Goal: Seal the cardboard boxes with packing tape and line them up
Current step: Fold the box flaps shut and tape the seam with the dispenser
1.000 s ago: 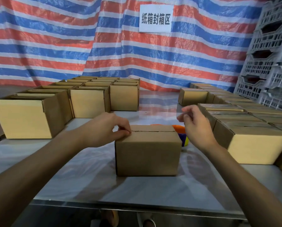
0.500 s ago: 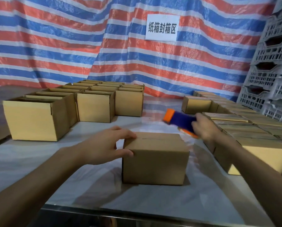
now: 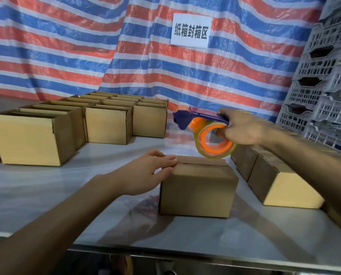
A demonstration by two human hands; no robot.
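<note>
My left grip point(image 3: 145, 173) is released, its straight fingers pressing the top left edge of the box point(image 3: 199, 191), which sits mid-surface point(image 3: 46, 195) with its flaps closed. My right grip point(image 3: 243, 128) grasps the dispenser point(image 3: 185, 118) above the box's far right corner.

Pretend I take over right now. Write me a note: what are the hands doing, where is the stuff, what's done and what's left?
Left hand: fingers lie on the left top edge of the middle box, steadying it.
Right hand: grips the tape gun in the air above the box's far side, not touching it.
Open boxes stand at the left. Closed boxes are lined up at the right.
Done: the middle box's flaps are folded shut.
Left: its seam shows no tape, so tape it. Then probably add it to the right row and do the open boxes.
</note>
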